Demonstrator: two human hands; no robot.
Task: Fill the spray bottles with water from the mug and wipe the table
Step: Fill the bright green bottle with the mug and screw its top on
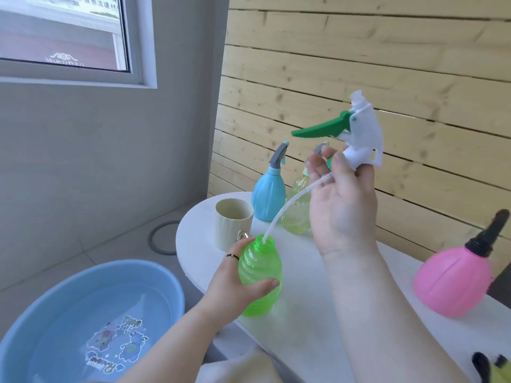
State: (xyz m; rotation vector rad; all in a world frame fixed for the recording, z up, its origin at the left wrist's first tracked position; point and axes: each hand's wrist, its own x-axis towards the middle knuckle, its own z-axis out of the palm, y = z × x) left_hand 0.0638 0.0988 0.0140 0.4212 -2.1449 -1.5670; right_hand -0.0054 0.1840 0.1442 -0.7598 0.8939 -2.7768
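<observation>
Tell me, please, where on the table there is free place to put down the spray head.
Bare table lies between the green bottle and the pink bottle, partly under the right forearm. The far end is crowded: mug, blue bottle and yellow-green bottle stand close together.

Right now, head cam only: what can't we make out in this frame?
Head view:
- mug: contents, hidden by its own wall.
- yellow-green bottle: right side and most of its sprayer, behind the right hand holding the spray head.
- green bottle: fill level, partly covered by the left hand.
- pink bottle: blurred, details unreadable.
- black-and-yellow item: cut off by the bottom-right corner.
</observation>
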